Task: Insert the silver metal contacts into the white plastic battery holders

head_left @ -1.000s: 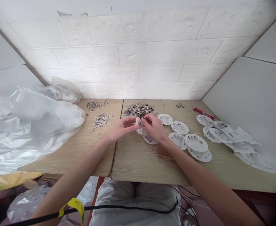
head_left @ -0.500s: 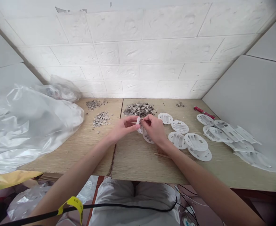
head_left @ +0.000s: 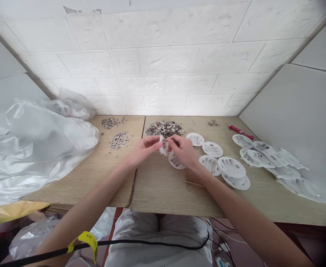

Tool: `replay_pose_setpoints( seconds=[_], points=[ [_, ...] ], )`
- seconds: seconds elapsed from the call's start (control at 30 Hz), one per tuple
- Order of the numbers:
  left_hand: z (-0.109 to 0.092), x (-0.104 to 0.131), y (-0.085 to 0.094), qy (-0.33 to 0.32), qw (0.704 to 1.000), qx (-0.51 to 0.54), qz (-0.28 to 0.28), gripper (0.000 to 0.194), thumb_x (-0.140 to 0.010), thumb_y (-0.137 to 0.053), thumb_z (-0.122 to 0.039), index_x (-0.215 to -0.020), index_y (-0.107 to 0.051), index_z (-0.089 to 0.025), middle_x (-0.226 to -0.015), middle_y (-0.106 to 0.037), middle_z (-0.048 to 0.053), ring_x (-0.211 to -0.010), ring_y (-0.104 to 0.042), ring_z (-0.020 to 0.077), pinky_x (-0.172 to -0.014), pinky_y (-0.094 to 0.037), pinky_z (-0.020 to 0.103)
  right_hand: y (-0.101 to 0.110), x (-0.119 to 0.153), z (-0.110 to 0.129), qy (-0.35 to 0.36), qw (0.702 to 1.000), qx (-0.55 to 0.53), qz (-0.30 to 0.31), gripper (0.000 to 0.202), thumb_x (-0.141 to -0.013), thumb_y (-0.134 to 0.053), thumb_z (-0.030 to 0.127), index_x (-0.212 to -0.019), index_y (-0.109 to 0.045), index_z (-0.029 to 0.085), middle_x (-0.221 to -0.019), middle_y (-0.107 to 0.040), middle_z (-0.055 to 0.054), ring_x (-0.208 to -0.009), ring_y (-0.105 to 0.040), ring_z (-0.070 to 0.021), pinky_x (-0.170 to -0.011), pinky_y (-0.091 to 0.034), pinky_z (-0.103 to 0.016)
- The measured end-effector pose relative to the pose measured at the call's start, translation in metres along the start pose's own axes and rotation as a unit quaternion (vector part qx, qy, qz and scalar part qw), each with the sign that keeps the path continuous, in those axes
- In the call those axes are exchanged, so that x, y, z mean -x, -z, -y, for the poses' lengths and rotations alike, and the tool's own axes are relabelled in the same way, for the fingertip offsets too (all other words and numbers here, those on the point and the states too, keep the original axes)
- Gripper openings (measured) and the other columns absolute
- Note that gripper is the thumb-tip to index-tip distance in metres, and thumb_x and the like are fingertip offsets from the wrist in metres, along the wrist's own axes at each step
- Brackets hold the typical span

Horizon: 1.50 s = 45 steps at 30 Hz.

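Note:
My left hand [head_left: 145, 149] pinches a white plastic piece [head_left: 164, 148], tilted up over the middle of the table. My right hand [head_left: 183, 150] is closed at the right side of that piece, its fingers pressed together on a thin dark item [head_left: 175, 141] too small to name. A white round plate [head_left: 176, 161] lies just below my right hand, partly covered by it. Behind my hands is a heap of small metal parts [head_left: 164, 128]. More white round plates [head_left: 231, 167] lie to the right of my right forearm.
Smaller piles of metal parts [head_left: 119, 140] lie at the left. A large clear plastic bag [head_left: 40, 148] covers the left side. A red tool [head_left: 241, 132] and overlapping white plates [head_left: 283, 172] lie at the right. A thin stick [head_left: 193, 183] is near my right forearm.
The white piece has shifted slightly left and turned. My right fingers have drawn back a little from its top, and more of the plate below shows.

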<state>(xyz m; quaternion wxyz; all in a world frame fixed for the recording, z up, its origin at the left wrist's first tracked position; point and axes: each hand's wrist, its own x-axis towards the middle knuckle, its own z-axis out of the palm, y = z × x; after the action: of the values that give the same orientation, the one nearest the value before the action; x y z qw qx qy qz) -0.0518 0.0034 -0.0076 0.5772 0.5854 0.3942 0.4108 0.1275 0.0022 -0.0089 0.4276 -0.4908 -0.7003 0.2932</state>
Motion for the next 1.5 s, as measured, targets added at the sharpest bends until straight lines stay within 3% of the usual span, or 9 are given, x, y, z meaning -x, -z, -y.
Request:
replay_pose_setpoints(
  seconds=[0.23, 0.43, 0.63, 0.87, 1.0, 1.23, 1.5],
  points=[
    [0.004, -0.002, 0.000, -0.026, 0.996, 0.061, 0.062, 0.042, -0.083, -0.064, -0.045, -0.115, -0.069, -0.018, -0.111, -0.070, 0.008, -0.101, -0.064, 0.0218, -0.095, -0.045, 0.037, 0.003, -0.004, -0.005, -0.073, 0.989, -0.130, 0.007, 0.024, -0.078, -0.062, 0.039, -0.070, -0.056, 0.017, -0.067, -0.056, 0.001, -0.060, -0.048, -0.0109, -0.055, -0.036, -0.024],
    [0.006, -0.002, -0.002, -0.022, 0.994, 0.083, 0.068, 0.040, -0.082, -0.066, -0.043, -0.114, -0.069, -0.019, -0.111, -0.070, 0.008, -0.101, -0.064, 0.0207, -0.095, -0.047, 0.036, -0.001, -0.001, 0.001, -0.069, 0.995, -0.070, -0.031, 0.025, -0.079, -0.060, 0.037, -0.066, -0.050, 0.018, -0.063, -0.052, 0.002, -0.056, -0.042, -0.0101, -0.054, -0.032, -0.025],
    [0.004, -0.001, -0.009, 0.005, 0.991, 0.125, 0.038, 0.037, -0.076, -0.073, -0.040, -0.107, -0.072, -0.019, -0.111, -0.071, 0.009, -0.100, -0.065, 0.0218, -0.095, -0.048, 0.040, -0.007, 0.002, 0.003, -0.068, 0.994, -0.049, -0.068, 0.024, -0.080, -0.057, 0.038, -0.066, -0.051, 0.019, -0.062, -0.053, 0.001, -0.056, -0.043, -0.0114, -0.055, -0.033, -0.026],
    [0.004, -0.001, -0.007, 0.017, 0.994, 0.104, 0.012, 0.040, -0.074, -0.075, -0.042, -0.106, -0.073, -0.017, -0.102, -0.073, 0.008, -0.095, -0.066, 0.0209, -0.095, -0.047, 0.040, -0.004, 0.002, 0.005, -0.056, 0.997, -0.029, -0.032, 0.033, -0.086, -0.052, 0.039, -0.060, -0.051, 0.018, -0.057, -0.052, 0.001, -0.055, -0.044, -0.0117, -0.056, -0.032, -0.026],
    [0.003, -0.001, -0.005, 0.014, 0.996, 0.087, 0.024, 0.041, -0.074, -0.074, -0.043, -0.106, -0.073, -0.017, -0.102, -0.073, 0.008, -0.094, -0.066, 0.0203, -0.097, -0.046, 0.039, -0.002, 0.002, 0.006, -0.056, 0.998, -0.032, -0.007, 0.036, -0.088, -0.049, 0.039, -0.058, -0.051, 0.018, -0.055, -0.050, 0.001, -0.054, -0.042, -0.0115, -0.055, -0.031, -0.026],
    [0.000, 0.001, -0.009, 0.027, 0.998, 0.053, 0.002, 0.048, -0.068, -0.078, -0.044, -0.105, -0.073, -0.015, -0.099, -0.074, 0.008, -0.095, -0.066, 0.0232, -0.098, -0.046, 0.042, -0.005, 0.002, 0.004, -0.045, 0.999, -0.003, -0.008, 0.037, -0.088, -0.049, 0.038, -0.057, -0.048, 0.018, -0.056, -0.052, 0.001, -0.054, -0.043, -0.0114, -0.057, -0.032, -0.026],
    [0.003, -0.002, -0.006, 0.029, 0.990, 0.134, 0.025, 0.037, -0.079, -0.068, -0.044, -0.101, -0.073, -0.014, -0.105, -0.072, 0.010, -0.101, -0.064, 0.0234, -0.096, -0.048, 0.040, 0.004, -0.006, -0.002, -0.068, 0.992, -0.100, 0.034, 0.032, -0.082, -0.057, 0.040, -0.061, -0.052, 0.018, -0.057, -0.052, 0.002, -0.052, -0.041, -0.0094, -0.052, -0.033, -0.025]
  ],
)
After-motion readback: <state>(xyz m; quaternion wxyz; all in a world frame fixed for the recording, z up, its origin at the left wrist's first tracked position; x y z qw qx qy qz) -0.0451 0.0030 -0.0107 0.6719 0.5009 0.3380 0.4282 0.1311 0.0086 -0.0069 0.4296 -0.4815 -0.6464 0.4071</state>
